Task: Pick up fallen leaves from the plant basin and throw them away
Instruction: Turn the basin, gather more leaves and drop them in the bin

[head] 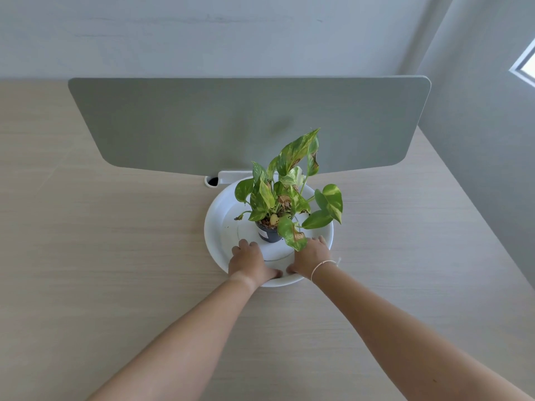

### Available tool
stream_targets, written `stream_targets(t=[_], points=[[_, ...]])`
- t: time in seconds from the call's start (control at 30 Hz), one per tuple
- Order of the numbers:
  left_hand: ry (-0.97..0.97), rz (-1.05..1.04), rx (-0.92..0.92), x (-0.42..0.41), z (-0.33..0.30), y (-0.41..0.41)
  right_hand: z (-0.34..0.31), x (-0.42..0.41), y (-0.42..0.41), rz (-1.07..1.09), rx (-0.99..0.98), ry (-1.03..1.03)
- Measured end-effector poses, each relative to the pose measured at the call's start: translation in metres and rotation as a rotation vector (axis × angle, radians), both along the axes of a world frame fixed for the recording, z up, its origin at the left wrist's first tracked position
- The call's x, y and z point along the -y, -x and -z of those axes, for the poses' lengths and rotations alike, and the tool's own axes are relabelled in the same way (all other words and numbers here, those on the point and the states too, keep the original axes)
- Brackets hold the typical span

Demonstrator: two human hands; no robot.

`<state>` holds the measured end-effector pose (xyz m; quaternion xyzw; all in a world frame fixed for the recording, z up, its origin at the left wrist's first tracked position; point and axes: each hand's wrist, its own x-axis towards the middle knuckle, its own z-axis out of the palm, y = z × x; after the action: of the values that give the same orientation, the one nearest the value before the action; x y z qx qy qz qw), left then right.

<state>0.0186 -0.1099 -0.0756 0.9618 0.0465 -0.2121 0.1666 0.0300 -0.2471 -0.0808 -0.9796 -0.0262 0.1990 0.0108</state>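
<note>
A round white basin sits on the wooden desk. A small dark pot stands in it with a green and yellow plant; some leaves have brown patches. A yellowed leaf lies on the soil. A small brown scrap hangs at a stem's end over the basin's left side. My left hand and my right hand both grip the basin's near rim, fingers inside and thumbs on the outer edge. A drooping leaf hides part of my right hand.
A grey divider panel stands upright right behind the basin. A white cable port sits at its foot. The light wood desk stretches wide on both sides. A grey wall and a window corner are at the right.
</note>
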Motion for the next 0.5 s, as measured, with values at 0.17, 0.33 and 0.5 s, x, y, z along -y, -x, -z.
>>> stream_targets(t=[0.17,0.33,0.5], points=[[0.018,-0.027,-0.040,0.003,0.002,-0.002,-0.001,-0.003,0.000,0.028,-0.005,0.006],[0.019,-0.016,-0.048,-0.003,0.002,-0.004,-0.006,-0.002,0.003,0.061,0.047,-0.021],[0.032,0.022,-0.036,-0.012,0.006,-0.007,-0.008,-0.004,0.006,0.034,0.052,-0.018]])
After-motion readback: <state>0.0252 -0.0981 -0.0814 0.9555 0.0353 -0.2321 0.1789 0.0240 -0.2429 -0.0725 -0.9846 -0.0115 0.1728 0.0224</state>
